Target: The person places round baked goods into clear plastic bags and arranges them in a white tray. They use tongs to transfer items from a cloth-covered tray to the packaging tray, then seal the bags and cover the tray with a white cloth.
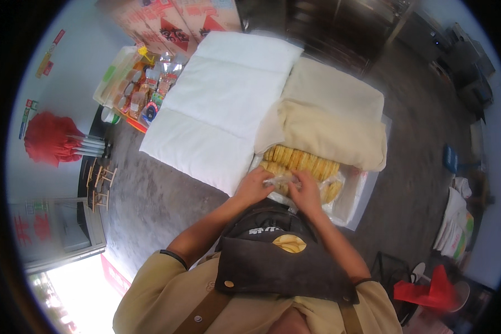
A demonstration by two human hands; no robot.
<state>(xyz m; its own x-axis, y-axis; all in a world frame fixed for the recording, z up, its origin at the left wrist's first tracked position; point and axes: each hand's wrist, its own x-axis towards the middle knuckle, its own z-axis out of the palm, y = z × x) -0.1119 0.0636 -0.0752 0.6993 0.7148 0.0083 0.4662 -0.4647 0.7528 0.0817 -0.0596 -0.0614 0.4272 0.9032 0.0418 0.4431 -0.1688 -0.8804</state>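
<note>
My left hand (254, 186) and my right hand (306, 193) are close together over the near side of an open white box (357, 196). Between them is a crumpled clear plastic bag (282, 180), its edge pinched in the fingers of both hands. Inside the box, yellow flat round pieces of food (303, 160) stand on edge in a row, packed tightly; more show under the plastic. A beige cloth (333, 133) is folded back over the far part of the box. To the left, a thick white quilt (222, 94) hides whatever it lies on.
Behind the quilt on the left stands a crate of bottles and jars (145, 92), with printed cartons (178, 25) farther back. A folded red umbrella (53, 139) and small wooden stools (100, 183) are at the left. White sacks (453, 222) and a red bag (428, 292) are on the right.
</note>
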